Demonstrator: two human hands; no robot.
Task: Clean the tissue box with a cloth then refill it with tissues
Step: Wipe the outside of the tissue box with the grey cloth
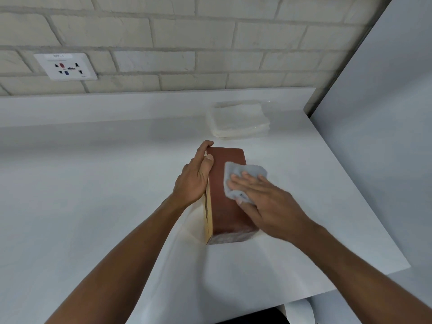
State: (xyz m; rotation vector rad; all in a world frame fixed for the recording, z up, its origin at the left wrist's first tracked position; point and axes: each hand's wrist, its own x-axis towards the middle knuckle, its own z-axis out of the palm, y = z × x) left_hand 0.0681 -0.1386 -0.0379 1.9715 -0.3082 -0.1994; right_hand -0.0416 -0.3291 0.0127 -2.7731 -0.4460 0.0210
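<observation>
A brown tissue box [224,202] stands on its long side on the white counter, a pale wooden face turned to the left. My left hand [195,177] grips its far left edge, with the fingers over the far corner and the thumb on the brown face. My right hand [259,195] lies flat with straight fingers on a grey cloth [245,174], pressing it against the brown face and its right edge. A stack of white folded tissues [238,120] sits farther back on the counter, apart from the box.
The white counter [93,183] runs left and ends at a front edge near the bottom right. A brick wall with a power socket [66,66] is behind. A white panel [385,113] closes off the right side.
</observation>
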